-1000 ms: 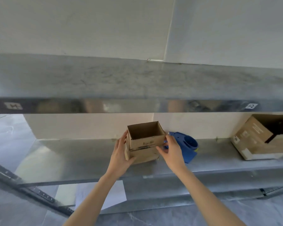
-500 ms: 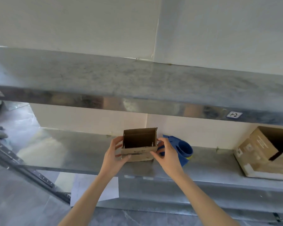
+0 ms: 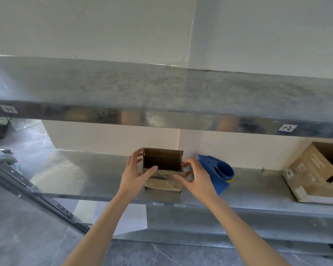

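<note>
Fingers point(image 3: 136, 155) of left hand point(image 3: 134, 174) and right hand point(image 3: 199, 180) clasp the box point(image 3: 162, 163) on the shelf point(image 3: 75, 173), likely positioning it; next: release cleanly.

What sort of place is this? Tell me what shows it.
Likely a storeroom or warehouse: bare metal shelving with a handwritten label on its edge, holding a small cardboard box and a large carton.
</note>
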The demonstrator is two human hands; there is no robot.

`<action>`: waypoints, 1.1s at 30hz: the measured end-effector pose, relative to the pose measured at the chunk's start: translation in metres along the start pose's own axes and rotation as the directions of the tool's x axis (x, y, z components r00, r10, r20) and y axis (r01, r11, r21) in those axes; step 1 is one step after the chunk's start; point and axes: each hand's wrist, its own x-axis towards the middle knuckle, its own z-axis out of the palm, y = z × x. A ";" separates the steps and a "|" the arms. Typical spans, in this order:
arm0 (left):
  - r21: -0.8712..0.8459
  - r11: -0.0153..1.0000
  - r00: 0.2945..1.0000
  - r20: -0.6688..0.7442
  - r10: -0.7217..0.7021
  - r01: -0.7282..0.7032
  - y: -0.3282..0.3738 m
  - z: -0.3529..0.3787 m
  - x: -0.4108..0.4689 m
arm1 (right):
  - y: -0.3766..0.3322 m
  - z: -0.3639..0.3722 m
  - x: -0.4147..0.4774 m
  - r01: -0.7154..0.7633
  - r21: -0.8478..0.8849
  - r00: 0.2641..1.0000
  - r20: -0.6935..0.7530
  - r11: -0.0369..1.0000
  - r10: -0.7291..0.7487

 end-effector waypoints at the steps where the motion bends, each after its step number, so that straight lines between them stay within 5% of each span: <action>1: 0.036 0.999 1.000 -0.005 0.000 0.000 0.001 -0.001 0.003 | -0.001 0.000 0.000 -0.003 -0.006 1.000 -0.005 1.000 0.003; 8: 0.102 0.993 0.998 0.013 0.057 -0.058 0.000 0.002 0.010 | -0.009 -0.004 0.003 0.009 -0.036 1.000 -0.016 0.999 -0.009; 17: 0.046 0.995 0.993 0.078 0.090 -0.094 -0.004 0.001 0.008 | -0.018 -0.007 0.015 -0.036 -0.050 0.994 0.098 0.998 0.041; 27: 0.183 0.970 0.973 0.197 0.123 -0.160 -0.012 -0.007 0.011 | -0.023 -0.002 0.025 -0.034 -0.205 0.969 0.234 0.978 0.083; 33: 0.190 0.976 0.974 0.218 0.064 -0.106 -0.017 -0.013 0.015 | -0.014 -0.002 0.022 -0.064 -0.095 0.979 0.186 0.993 0.081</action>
